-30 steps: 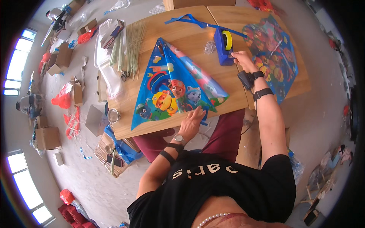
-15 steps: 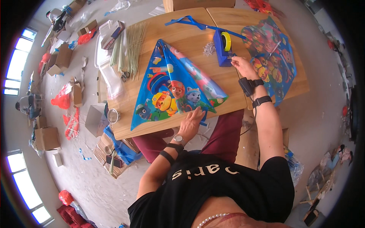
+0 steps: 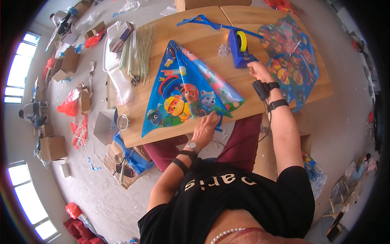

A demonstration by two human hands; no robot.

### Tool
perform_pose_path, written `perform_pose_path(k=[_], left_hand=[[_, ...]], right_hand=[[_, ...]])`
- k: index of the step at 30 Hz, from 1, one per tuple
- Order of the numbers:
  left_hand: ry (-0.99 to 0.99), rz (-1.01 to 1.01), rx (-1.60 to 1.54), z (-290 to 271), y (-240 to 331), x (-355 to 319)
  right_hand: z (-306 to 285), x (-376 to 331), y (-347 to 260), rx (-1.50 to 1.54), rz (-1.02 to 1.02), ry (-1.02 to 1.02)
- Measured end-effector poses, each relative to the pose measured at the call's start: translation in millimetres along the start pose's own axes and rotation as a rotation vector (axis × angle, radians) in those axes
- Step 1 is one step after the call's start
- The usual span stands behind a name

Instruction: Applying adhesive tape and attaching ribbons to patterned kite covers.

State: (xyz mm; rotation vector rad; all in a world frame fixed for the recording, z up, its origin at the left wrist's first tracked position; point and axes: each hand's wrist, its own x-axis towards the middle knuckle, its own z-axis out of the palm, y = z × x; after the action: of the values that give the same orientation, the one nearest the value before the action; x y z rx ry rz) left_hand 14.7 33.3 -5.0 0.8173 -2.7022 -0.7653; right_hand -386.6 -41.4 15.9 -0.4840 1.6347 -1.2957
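Note:
A blue triangular kite (image 3: 174, 87) of printed plastic film with cartoon dogs lies on the table, its right side folded over. My left hand (image 3: 205, 128) rests on the kite's near edge, fingers stretched out over the film. Beside those fingers a blue strip (image 3: 219, 122) hangs past the table edge. My right hand (image 3: 260, 72) is closed in a pinch just right of the cutting end of a blue tape dispenser (image 3: 235, 51), which carries a yellow-cored roll (image 3: 242, 41). Whatever is between the right fingertips is too small to make out.
More printed film (image 3: 290, 61) covers the table's right side. Blue ribbon (image 3: 203, 23) crosses the far part. Thin sticks (image 3: 145, 51) lie at the left beside a clear plastic tray (image 3: 109, 57). A roll of clear tape (image 3: 123, 122) sits at the left corner. Cardboard boxes (image 3: 54, 147) stand on the floor.
My right hand has drawn slightly away from the tape dispenser's cutting end. The left hand stays on the kite's near edge. The whole view has shifted a little.

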Motion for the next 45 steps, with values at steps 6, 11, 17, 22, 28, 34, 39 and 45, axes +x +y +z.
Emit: perform_pose_path(k=[6, 11, 17, 22, 28, 34, 39, 45], left_hand=[[-0.039, -0.023, -0.016, 7.0, -3.3, -0.8], [-0.041, -0.021, 0.003, -0.4, -1.5, 4.2], [-0.048, -0.030, 0.002, 0.4, 1.3, 4.5], [-0.039, -0.025, 0.008, 2.1, 1.2, 4.1], [-0.041, -0.029, 0.003, 4.0, -1.3, 2.9], [-0.035, -0.029, 0.009, 5.4, -2.3, 3.3], [-0.059, -0.044, 0.001, 3.2, 0.6, 5.1], [-0.063, -0.040, 0.011, 5.2, -2.4, 4.2]], right_hand=[[-11.8, -28.8, 52.7, -0.020, 0.164, -0.068], [38.2, -120.4, 57.4, -0.010, -0.027, -0.198], [81.7, -188.5, 89.0, 0.134, 0.168, -0.291], [86.2, -188.7, 126.5, 0.286, 0.208, -0.263], [92.1, -187.5, 131.2, 0.322, 0.189, -0.282], [97.8, -187.0, 134.5, 0.299, 0.172, -0.248], [103.4, -189.9, 133.4, 0.176, 0.138, -0.203], [111.5, -193.7, 132.0, 0.034, 0.102, -0.164]])
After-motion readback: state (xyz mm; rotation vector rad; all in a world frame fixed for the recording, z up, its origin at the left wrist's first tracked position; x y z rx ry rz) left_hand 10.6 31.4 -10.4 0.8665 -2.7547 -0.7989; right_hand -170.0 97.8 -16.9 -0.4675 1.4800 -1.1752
